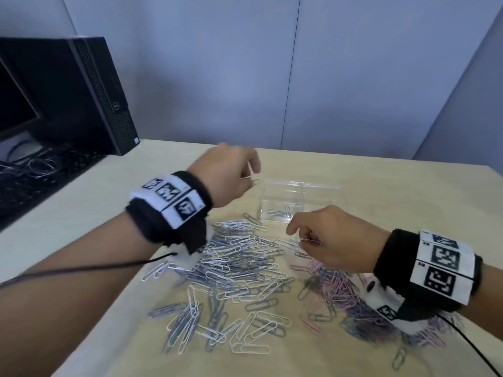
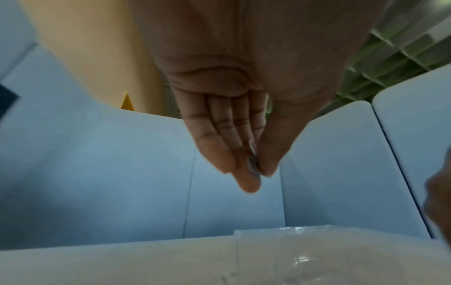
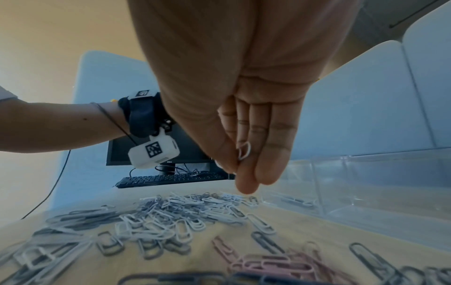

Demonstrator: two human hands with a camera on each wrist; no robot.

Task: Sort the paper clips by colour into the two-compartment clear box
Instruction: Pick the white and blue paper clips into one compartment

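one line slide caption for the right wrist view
Right hand pinching a white paper clip above the mixed clip pile, clear box alongside.

Clip heap (image 1: 234, 265) crowds the table (image 1: 394, 186) before the clear box (image 1: 299, 197).

Office: PC tower (image 1: 89, 93), partition panels (image 1: 217, 77)
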